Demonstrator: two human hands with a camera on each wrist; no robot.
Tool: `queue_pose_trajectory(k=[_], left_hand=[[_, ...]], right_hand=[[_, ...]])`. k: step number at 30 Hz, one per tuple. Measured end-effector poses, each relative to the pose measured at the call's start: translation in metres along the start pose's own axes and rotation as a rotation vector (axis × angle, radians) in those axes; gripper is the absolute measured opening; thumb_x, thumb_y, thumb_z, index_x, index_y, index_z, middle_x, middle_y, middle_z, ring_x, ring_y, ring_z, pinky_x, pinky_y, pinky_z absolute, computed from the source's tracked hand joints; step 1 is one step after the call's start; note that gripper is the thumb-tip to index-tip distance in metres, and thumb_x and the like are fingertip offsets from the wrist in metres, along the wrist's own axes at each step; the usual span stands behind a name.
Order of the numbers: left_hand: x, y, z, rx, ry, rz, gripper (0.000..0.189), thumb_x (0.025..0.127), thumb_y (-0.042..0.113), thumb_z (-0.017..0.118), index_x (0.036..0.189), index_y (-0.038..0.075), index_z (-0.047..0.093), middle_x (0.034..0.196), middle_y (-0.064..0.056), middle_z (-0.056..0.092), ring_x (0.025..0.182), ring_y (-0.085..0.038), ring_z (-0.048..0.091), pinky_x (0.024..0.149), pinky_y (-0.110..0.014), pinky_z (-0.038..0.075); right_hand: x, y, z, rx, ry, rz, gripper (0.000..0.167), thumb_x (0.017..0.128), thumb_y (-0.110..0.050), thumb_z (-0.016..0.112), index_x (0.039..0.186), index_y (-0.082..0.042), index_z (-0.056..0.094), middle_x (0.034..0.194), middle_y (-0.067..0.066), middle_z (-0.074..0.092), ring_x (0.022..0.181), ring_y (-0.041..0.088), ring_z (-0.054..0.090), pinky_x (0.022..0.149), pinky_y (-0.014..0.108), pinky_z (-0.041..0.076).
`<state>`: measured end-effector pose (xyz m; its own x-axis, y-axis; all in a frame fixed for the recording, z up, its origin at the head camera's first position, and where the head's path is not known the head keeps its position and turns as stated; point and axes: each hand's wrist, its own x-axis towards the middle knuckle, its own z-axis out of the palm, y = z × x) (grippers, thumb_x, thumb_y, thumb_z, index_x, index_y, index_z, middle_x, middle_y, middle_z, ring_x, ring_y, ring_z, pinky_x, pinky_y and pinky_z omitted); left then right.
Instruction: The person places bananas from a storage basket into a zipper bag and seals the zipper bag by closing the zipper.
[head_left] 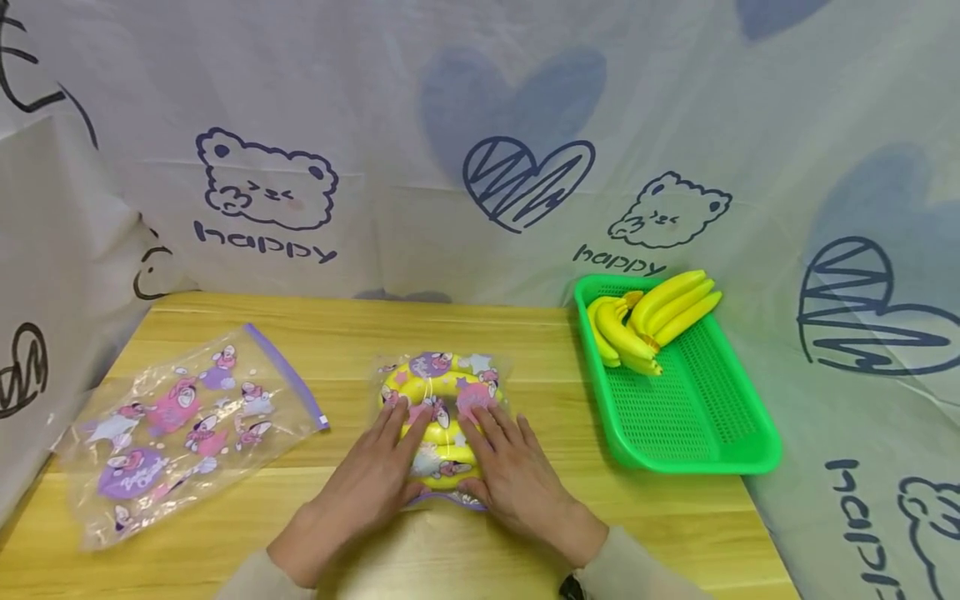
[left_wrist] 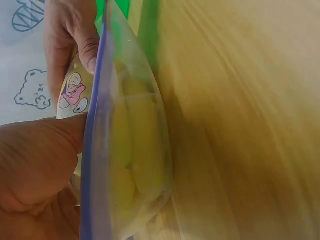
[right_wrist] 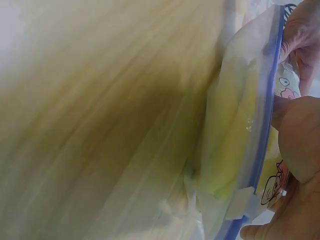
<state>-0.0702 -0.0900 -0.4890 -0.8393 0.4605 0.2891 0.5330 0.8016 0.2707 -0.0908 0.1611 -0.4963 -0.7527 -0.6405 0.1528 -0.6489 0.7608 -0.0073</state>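
Observation:
A clear zip bag (head_left: 477, 392) printed with pink and purple cartoons lies mid-table, with yellow bananas (head_left: 442, 433) inside. My left hand (head_left: 375, 471) rests on its left side, fingers extended over the top. On the right side, my right hand (head_left: 521, 475) lies the same way, fingers spread and straight. The bag's purple zip strip (left_wrist: 94, 135) faces me, and both thumbs are close to it. A white slider (right_wrist: 240, 204) sits on that strip in the right wrist view. Whether the zip is fully sealed cannot be told.
At the left lies a second printed bag (head_left: 187, 433), flat, its purple zip strip toward the right. A green plastic basket (head_left: 675, 417) stands on the right, holding bunches of bananas (head_left: 626, 333) at its far end. A patterned white cloth (head_left: 420, 233) hangs behind the wooden table.

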Motion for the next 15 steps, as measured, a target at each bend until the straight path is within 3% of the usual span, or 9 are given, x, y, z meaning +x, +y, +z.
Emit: queue_pose_trajectory(k=[7,15], left_hand=[[0.028,-0.007,0.006,-0.007,-0.067,0.009,0.099,0.083,0.035,0.091,0.159,-0.002,0.039,0.157,-0.041,0.038,0.149,-0.055,0.037,0.11,-0.063,0.047],[0.069,-0.013,0.016,0.004,-0.155,-0.03,0.098,0.088,0.039,0.086,0.163,0.004,0.033,0.161,-0.038,0.033,0.152,-0.053,0.034,0.11,-0.067,0.045]], right_hand=[[0.011,0.019,-0.003,0.009,-0.021,0.051,0.082,0.101,-0.057,0.061,0.163,-0.009,0.035,0.167,0.017,0.038,0.157,0.04,0.033,0.116,0.07,0.036],[0.026,0.045,-0.004,-0.004,-0.041,0.119,0.082,0.101,-0.053,0.063,0.164,-0.009,0.034,0.169,0.018,0.036,0.157,0.041,0.031,0.117,0.071,0.033]])
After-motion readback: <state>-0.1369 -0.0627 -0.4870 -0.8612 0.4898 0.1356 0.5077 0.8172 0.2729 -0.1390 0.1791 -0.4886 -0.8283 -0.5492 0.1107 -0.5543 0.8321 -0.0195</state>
